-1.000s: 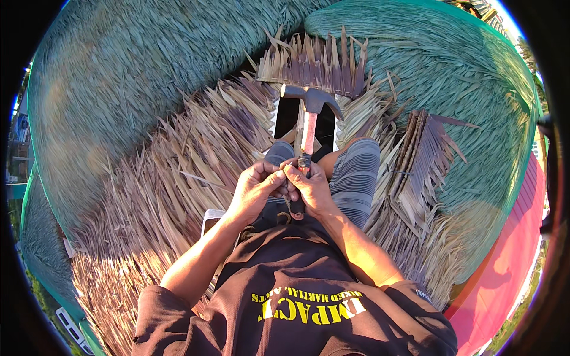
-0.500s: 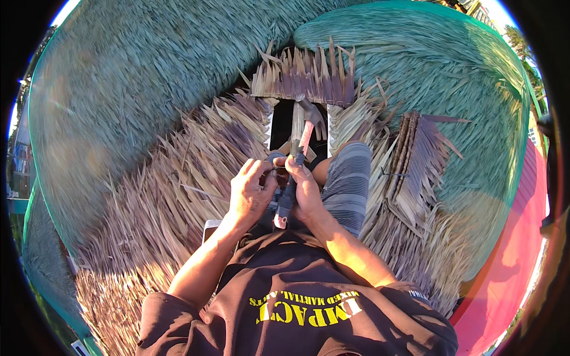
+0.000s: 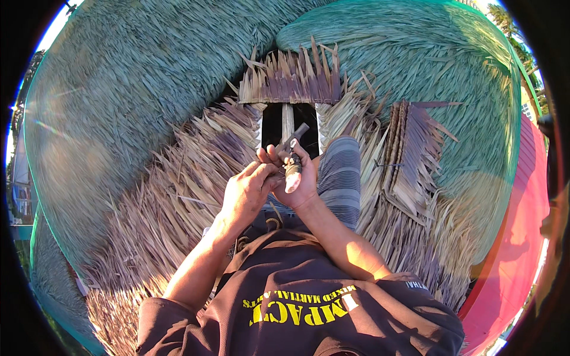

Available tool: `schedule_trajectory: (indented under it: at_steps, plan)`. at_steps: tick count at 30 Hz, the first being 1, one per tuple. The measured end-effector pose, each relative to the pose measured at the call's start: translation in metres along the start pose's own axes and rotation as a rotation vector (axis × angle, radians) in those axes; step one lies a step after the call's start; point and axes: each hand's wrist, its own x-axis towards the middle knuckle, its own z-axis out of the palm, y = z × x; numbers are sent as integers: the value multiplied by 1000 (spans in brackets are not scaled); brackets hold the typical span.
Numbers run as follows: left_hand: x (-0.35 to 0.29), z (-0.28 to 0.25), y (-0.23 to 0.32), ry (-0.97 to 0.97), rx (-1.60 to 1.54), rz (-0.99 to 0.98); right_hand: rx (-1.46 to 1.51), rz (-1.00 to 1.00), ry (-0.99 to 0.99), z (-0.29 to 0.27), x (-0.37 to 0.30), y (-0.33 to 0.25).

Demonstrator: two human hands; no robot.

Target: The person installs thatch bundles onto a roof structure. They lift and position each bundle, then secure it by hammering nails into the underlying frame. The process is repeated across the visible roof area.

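Note:
In front of my lap, my right hand [image 3: 307, 183] is closed around a hammer [image 3: 293, 180]. The butt of its worn handle points back toward me, and the dark metal head sticks out beyond my fingers. My left hand [image 3: 245, 188] is closed in a pinch, its fingertips meeting the fingers of my right hand. Whatever small thing lies between those fingertips is hidden. Past my hands, a dark gap [image 3: 273, 127] in the thatch shows a wooden pole [image 3: 288, 120] running through it. A strip of dried palm-leaf thatch [image 3: 289, 89] lies across the gap's far end.
Dried leaf thatch [image 3: 172, 202] slopes away on both sides of me. A stack of folded thatch panels [image 3: 404, 160] rests on the right. Thatched roofs under green netting [image 3: 136, 89] rise at the far left and far right [image 3: 415, 65]. A red roof [image 3: 504, 255] lies beyond, lower right.
The hammer has tilted in my right hand, so its handle is foreshortened and its butt faces me. My left fingers have closed in against my right hand. The view has shifted slightly.

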Motion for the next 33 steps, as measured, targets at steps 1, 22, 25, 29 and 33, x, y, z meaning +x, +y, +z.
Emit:
schedule_trajectory:
  at_steps: [1,22,25,29,33]
  plan:
    - [0,0,1,14,-19,15,31,-13,-111,-1,0,0]
    - [10,5,-4,-24,254,161,-184,-80,-73,8,-2,3]
    - [19,10,-12,16,82,28,-78,-50,-48,-3,5,-3]
    - [26,23,-34,132,-266,-166,116,6,117,-31,18,-17]
    - [42,47,-81,285,-306,-256,-223,34,454,-77,53,-38]
